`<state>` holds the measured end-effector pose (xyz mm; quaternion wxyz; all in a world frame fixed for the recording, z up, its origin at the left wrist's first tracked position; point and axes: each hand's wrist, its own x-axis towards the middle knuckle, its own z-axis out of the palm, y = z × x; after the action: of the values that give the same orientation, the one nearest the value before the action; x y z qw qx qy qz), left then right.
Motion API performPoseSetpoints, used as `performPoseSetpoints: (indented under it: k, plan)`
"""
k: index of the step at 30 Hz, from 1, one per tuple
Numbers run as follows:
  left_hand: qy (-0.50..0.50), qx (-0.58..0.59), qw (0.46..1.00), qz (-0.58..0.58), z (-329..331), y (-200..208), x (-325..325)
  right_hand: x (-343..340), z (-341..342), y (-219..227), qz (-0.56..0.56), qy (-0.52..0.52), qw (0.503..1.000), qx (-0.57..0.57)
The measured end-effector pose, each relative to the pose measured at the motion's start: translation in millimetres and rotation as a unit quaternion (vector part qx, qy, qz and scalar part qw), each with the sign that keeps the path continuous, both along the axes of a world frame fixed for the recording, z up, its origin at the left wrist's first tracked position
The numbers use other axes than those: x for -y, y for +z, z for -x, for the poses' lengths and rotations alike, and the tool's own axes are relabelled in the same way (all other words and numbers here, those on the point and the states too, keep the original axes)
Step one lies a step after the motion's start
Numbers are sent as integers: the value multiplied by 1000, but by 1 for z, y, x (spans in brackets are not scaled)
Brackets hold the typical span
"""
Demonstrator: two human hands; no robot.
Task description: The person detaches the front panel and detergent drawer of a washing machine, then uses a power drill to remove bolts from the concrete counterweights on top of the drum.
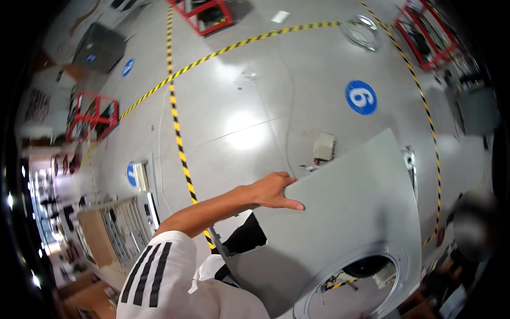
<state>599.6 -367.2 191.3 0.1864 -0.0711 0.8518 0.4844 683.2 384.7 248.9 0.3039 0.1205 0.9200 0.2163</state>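
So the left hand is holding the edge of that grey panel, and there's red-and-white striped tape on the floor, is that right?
Not quite: the striped tape is yellow and black, as the head view shows. It does run along the floor, and the left hand is holding the edge of the grey panel.

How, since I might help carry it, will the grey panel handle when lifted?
The grey panel is probably stiff: its face looks flat near the left hand. That smooth face may slip. The large round opening likely lightens one end.
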Motion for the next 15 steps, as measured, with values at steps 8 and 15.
performPoseSetpoints:
  k: [8,15]
  plan:
    - [158,-73,984,30,-105,51,-19,42,60,3,25,91,995,-22]
    - [290,-32,946,-142,-166,104,-8,46,90,14,37,171,984,-43]
